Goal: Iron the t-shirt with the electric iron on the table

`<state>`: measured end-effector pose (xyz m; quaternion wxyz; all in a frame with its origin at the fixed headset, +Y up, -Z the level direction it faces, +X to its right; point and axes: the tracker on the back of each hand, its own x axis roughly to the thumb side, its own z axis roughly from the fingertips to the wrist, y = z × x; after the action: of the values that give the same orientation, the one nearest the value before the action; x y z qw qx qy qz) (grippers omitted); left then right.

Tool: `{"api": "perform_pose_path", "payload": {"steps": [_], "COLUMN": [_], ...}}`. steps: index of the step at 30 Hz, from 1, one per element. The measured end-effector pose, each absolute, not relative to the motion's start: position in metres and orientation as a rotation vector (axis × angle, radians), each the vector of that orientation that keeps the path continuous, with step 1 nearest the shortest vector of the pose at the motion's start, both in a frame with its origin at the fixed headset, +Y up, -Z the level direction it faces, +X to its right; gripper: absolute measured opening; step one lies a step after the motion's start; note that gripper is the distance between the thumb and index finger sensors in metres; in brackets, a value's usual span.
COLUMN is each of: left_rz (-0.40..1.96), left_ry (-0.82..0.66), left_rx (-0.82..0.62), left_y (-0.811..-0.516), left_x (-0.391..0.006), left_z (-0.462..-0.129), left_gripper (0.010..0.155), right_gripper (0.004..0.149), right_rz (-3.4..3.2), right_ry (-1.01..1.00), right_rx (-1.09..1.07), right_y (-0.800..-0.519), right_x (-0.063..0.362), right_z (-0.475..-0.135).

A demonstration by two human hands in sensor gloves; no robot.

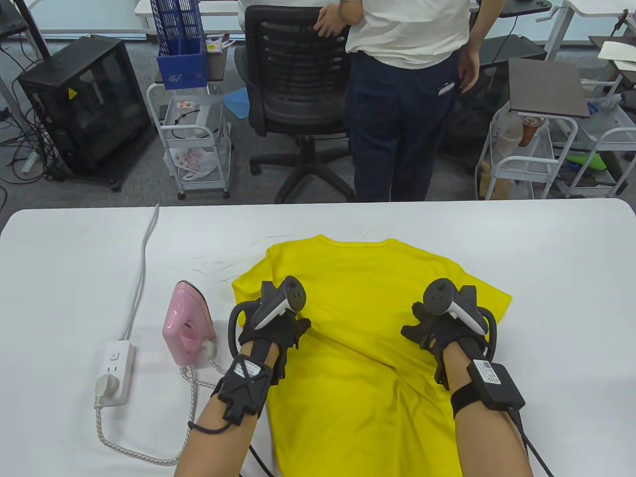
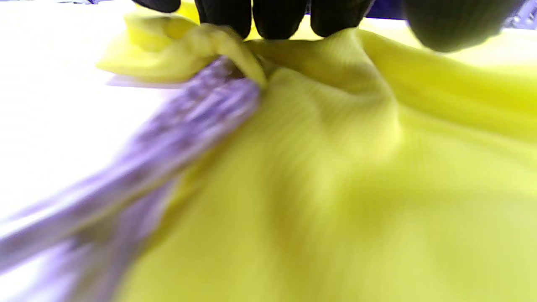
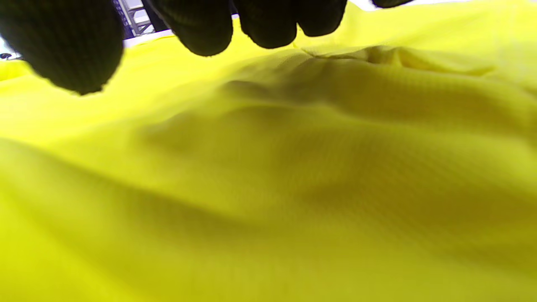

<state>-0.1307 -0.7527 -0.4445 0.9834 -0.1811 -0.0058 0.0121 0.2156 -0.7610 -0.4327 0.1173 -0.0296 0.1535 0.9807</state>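
T-shirt [image 1: 362, 343] lies lengthwise, collar toward table's [image 1: 546, 258] far edge.

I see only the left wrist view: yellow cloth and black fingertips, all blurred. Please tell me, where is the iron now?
Observer: The pink iron stands on the table, just left of the left hand; no hand touches it.
Operator: And the right hand?
Observer: The right hand rests on the yellow t-shirt near its right sleeve.
Operator: Is the iron plugged in?
Observer: Its braided cord runs to a white power strip at the left of the table, where a plug sits.
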Motion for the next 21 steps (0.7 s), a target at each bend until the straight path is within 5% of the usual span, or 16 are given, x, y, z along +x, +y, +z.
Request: {"api": "perform_pose_path", "payload": {"steps": [2,4,10,15,18,21], "left_rz": [-0.024,-0.119,-0.138,-0.103,-0.112,-0.041], "left_ry": [-0.042,-0.036,-0.010,0.008,-0.061,-0.126], "left_rx": [-0.450,-0.685,-0.763,-0.738,-0.650,-0.591], "left_y": [-0.758,-0.772,-0.773,-0.771,-0.765,-0.758], "left_x": [-0.133,-0.137,-0.156,-0.161,-0.152,-0.148], "left_z": [-0.437,-0.434,-0.450,-0.459,-0.450,-0.438], "left_gripper": [0.087,0.103,0.115,0.113,0.111,0.106], "right_gripper": [0.078,0.091,0.104,0.099,0.090,0.084], "right_rz": [2.854,2.817,2.700,2.694,2.768,2.841], "right_ry": [0.566,0.806,0.929,0.830,0.543,0.542], "right_rx": [-0.096,-0.112,-0.134,-0.187,-0.255,-0.187], "right_y": [-0.769,-0.784,-0.798,-0.798,-0.790,-0.783], "right_x": [0.216,0.221,0.244,0.254,0.249,0.243], "right_z": [-0.429,-0.426,-0.431,-0.435,-0.432,-0.427]}}
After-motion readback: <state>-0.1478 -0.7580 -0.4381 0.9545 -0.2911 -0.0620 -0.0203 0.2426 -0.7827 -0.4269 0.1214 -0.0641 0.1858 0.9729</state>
